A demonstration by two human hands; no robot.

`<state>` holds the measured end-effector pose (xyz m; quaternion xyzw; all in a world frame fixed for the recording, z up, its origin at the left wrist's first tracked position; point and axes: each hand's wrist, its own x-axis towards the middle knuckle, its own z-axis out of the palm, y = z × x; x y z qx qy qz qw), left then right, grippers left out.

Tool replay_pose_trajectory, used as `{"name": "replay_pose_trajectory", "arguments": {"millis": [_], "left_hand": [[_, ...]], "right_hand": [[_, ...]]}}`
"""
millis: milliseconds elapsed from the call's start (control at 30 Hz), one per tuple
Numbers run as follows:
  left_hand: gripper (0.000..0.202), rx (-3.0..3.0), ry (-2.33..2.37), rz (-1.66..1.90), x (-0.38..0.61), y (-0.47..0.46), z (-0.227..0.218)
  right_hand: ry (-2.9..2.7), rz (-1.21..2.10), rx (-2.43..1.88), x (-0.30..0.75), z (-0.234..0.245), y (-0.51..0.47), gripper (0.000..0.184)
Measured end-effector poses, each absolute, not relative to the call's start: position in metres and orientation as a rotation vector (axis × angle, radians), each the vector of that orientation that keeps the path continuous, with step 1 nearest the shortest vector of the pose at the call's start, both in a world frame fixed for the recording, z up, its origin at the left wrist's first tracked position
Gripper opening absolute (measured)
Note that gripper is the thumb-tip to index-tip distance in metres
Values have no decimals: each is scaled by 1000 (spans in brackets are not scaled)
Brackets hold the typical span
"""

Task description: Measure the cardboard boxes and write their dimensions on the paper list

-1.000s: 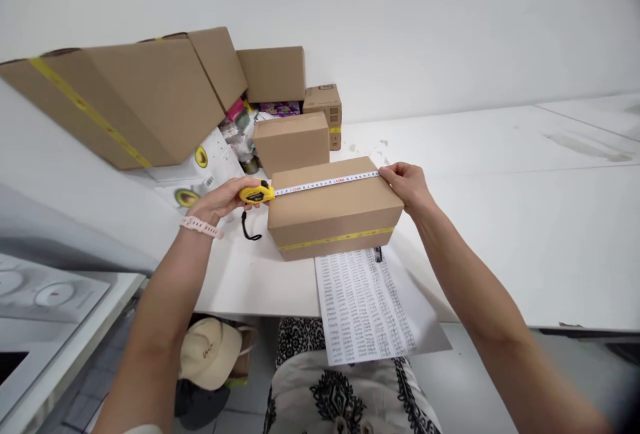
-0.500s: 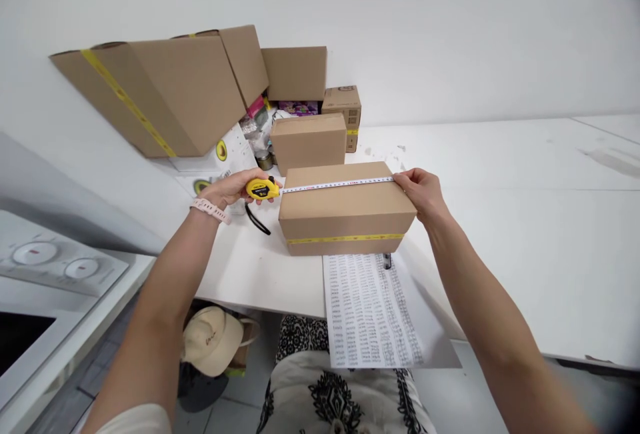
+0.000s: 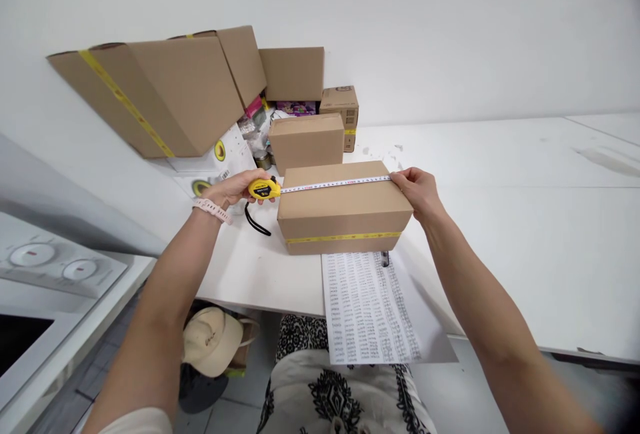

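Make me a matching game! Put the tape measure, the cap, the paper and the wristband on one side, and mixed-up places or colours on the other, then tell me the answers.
Things:
1. tape measure
2. cap
3. paper
4. wristband

Places or colours:
A. sticking out past the front edge of the table
B. pale pink
C. in the left hand
D. down below the table

Right pairs: 1-C, 2-D, 3-A, 4-B
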<state>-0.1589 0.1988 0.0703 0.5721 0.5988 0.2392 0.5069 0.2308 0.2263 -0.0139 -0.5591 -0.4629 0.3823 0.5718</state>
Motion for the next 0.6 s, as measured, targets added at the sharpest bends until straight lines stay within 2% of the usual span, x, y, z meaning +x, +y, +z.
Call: {"name": "replay_pose_trajectory", "arguments": {"millis": [600], "left_hand": [[42,1411,1469,589,-157,196,73]], "right_hand": [[-1070,1043,-1402,229,6,220,33]]}}
